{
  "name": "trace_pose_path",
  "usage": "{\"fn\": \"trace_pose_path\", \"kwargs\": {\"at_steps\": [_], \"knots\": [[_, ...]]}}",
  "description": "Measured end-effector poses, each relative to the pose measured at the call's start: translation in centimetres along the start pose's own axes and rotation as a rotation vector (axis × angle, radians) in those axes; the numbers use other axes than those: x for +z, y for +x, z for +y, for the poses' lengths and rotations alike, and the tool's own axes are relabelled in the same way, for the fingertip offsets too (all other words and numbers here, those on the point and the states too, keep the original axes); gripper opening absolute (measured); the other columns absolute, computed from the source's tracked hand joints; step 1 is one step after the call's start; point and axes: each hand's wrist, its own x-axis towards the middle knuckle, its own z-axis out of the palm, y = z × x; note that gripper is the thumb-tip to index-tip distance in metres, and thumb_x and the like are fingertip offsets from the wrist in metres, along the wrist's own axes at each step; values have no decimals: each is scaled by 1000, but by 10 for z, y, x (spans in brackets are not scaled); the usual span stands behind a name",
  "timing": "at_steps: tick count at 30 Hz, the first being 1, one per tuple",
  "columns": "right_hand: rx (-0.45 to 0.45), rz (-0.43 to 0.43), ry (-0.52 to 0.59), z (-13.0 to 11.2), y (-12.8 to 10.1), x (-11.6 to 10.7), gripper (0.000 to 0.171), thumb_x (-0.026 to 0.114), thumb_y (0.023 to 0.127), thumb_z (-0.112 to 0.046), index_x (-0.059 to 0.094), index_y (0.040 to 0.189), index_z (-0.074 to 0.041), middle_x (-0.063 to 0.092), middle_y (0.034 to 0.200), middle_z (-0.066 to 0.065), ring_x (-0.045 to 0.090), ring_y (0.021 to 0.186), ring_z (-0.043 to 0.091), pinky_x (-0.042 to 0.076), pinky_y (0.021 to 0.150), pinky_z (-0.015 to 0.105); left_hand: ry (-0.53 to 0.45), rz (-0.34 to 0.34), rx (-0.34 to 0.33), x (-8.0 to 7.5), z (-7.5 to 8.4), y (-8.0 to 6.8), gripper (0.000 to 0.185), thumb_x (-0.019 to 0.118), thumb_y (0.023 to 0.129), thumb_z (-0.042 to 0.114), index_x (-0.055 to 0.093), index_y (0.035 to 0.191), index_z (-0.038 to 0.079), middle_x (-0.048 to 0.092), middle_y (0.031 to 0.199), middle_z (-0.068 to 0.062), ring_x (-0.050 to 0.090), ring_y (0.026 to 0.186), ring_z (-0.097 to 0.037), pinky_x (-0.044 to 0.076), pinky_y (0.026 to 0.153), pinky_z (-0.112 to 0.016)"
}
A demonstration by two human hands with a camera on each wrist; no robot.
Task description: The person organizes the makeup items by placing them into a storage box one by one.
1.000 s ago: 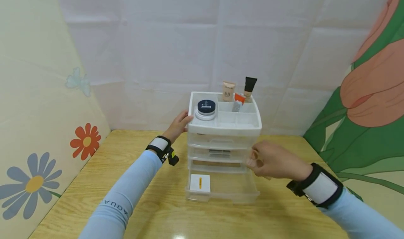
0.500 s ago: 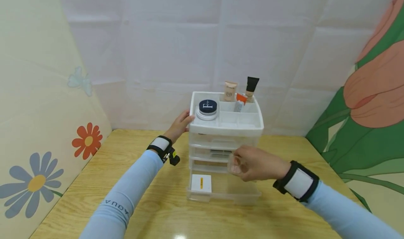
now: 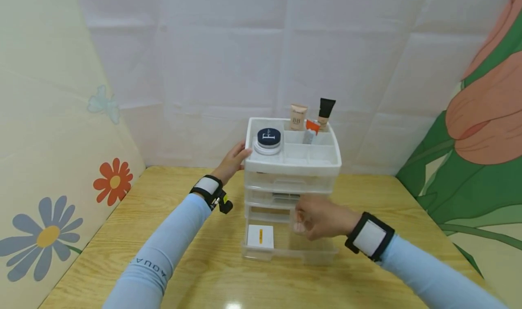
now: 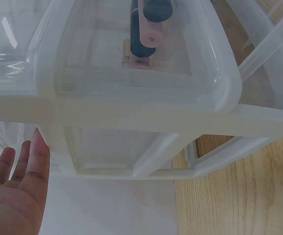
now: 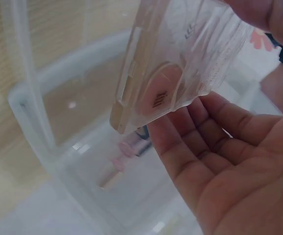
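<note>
Left hand: we see the left hand (image 3: 233,160) resting against the upper left side of the drawer unit (image 3: 292,164), fingers straight and together, flat on the plastic; the left wrist view shows the fingers (image 4: 31,156) laid along the frame, gripping nothing.

Right hand: our right hand (image 3: 320,217) sits in front of the unit, over the pulled-out bottom drawer (image 3: 302,248). It pinches a clear plastic case (image 5: 175,68) between thumb and fingers; in the right wrist view the case hangs tilted above the drawer, with a round pinkish pan showing through it. The remaining fingers (image 5: 190,147) curve loosely beneath it.

Clear case: we find it in the right hand, above the open drawer and apart from the drawer floor. In the head view it is a faint transparent shape at the fingertips.

Bottom drawer: it stands pulled out toward us on the wooden table (image 3: 195,272). A white box (image 3: 260,236) with an orange stripe lies in its left front corner.

Other drawers: they sit pushed in; dark tubes (image 4: 148,24) show through the drawer wall in the left wrist view.

Top tray: a round jar (image 3: 267,140) with a dark lid sits at the left; a beige tube (image 3: 298,117), a black-capped tube (image 3: 325,113) and a small orange-capped tube (image 3: 311,131) stand at the back right.

Surroundings: we note a white sheet behind and flower-printed panels either side.
</note>
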Motion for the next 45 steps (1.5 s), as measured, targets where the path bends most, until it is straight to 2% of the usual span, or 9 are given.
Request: {"fn": "trace_pose_path", "kwargs": {"at_steps": [7, 10, 18, 21, 26, 32, 45], "knots": [[121, -114, 104, 8, 0, 19, 36, 75, 57, -12, 53, 84, -20, 49, 78, -6, 45, 67, 10, 42, 54, 24, -6, 0, -6, 1, 0, -2, 52, 42, 90, 34, 30, 136, 14, 40, 130, -8, 46, 107, -24, 44, 83, -38], [127, -134, 105, 13, -1, 26, 32, 76, 60, -14, 53, 81, -21, 48, 76, -6, 45, 66, 10, 41, 52, 24, -15, -11, -13, 1, 4, -2, 49, 40, 92, 30, 29, 137, 13, 39, 131, -10, 45, 108, -25, 44, 84, -39], [121, -131, 70, 22, -4, 40, 28, 75, 63, -21, 52, 79, -22, 49, 71, -9, 45, 63, 8, 39, 51, 24, 4, -26, -12, 6, 26, -13, 51, 38, 93, 25, 24, 138, 6, 35, 133, -16, 43, 110, -27, 42, 86, -40], [115, -128, 58, 22, -6, 44, 25, 74, 65, -22, 53, 78, -21, 48, 71, -9, 45, 63, 8, 40, 53, 24, -4, -18, -25, 6, 24, -12, 49, 38, 93, 24, 26, 138, 7, 36, 132, -15, 43, 109, -27, 42, 85, -40], [119, -153, 31, 19, -7, 47, 21, 72, 67, -20, 52, 75, -21, 46, 74, -9, 43, 68, 8, 39, 58, 25, -10, -11, -13, 1, 6, -3, 51, 41, 91, 32, 29, 137, 13, 39, 131, -9, 45, 107, -24, 44, 83, -38], [126, -188, 53, 20, -6, 50, 15, 67, 74, -23, 53, 76, -21, 45, 74, -10, 43, 67, 8, 39, 59, 25, -6, -7, -4, 1, 4, -3, 52, 42, 90, 33, 29, 137, 13, 39, 131, -9, 45, 109, -24, 43, 85, -39], [167, -229, 107, 17, -6, 51, 14, 65, 78, -25, 53, 78, -18, 48, 72, -6, 45, 64, 9, 40, 57, 26, -34, -6, 18, 1, 0, 0, 51, 42, 91, 30, 30, 136, 9, 39, 130, -12, 46, 105, -25, 44, 83, -39]]}}
